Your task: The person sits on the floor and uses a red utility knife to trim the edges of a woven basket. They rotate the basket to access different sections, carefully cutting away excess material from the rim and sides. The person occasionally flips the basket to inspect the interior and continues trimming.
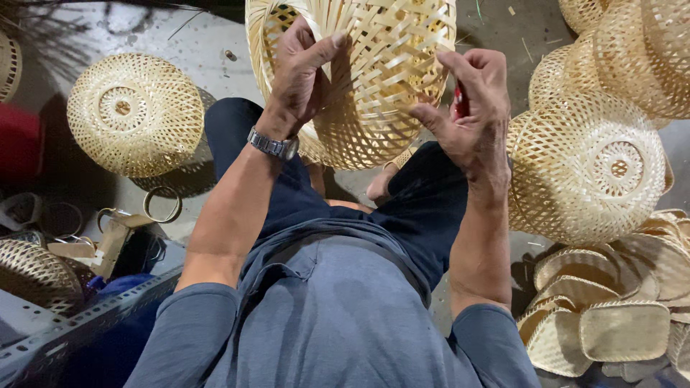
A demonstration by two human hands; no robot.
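Top centre of frame: pale woven bamboo basket (pixel 366 72) held up over the lap. Left hand (pixel 302 72) clamps its rim, thumb across the weave, steadying it. Right hand (pixel 467 108) is clenched round a small red tool (pixel 460 100), fingertips at the basket's side. Finished round bamboo baskets (pixel 136 115) lie upturned on the floor (pixel 208 50), within reach.

Both hands — left hand (pixel 302 72), right hand (pixel 471 108) — clasp a woven bamboo basket (pixel 381 65) above the lap, finished baskets (pixel 586 169) lying around
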